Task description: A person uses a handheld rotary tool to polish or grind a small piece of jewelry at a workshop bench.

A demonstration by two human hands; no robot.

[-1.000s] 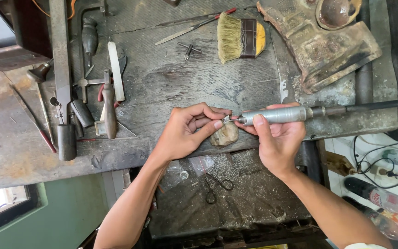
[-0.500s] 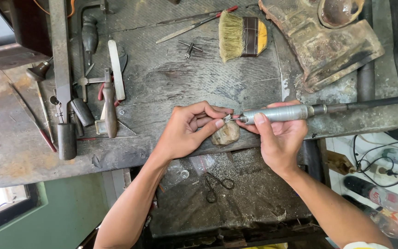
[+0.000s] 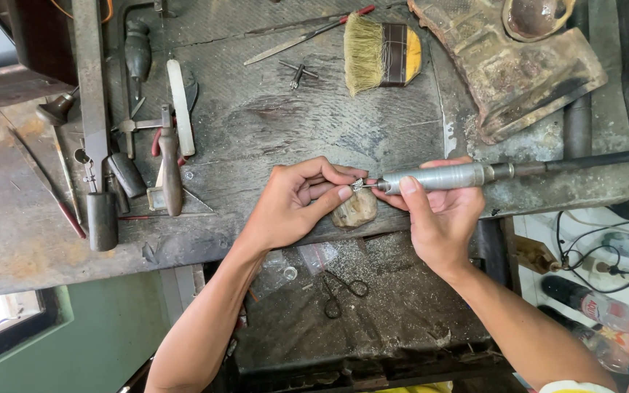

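Note:
My left hand [image 3: 296,204] pinches a tiny metal piece [image 3: 357,185] between thumb and fingertips, held over a small worn wooden peg [image 3: 354,209] at the bench's front edge. My right hand [image 3: 438,218] grips a grey metal rotary handpiece [image 3: 438,177] like a pen. Its thin bit touches the small piece. A dark flexible shaft [image 3: 591,161] runs from the handpiece off to the right.
On the scarred dark workbench [image 3: 256,124] lie a bristle brush [image 3: 380,54], files and hand tools [image 3: 169,160] at left, and a battered metal block [image 3: 525,65] at top right. Below the bench, a tray [image 3: 373,313] holds dust and small scissors [image 3: 340,291]. Bottles and cables sit at lower right.
Both hands stay at the peg with the bit against the small piece. Only slight shifts of the view show.

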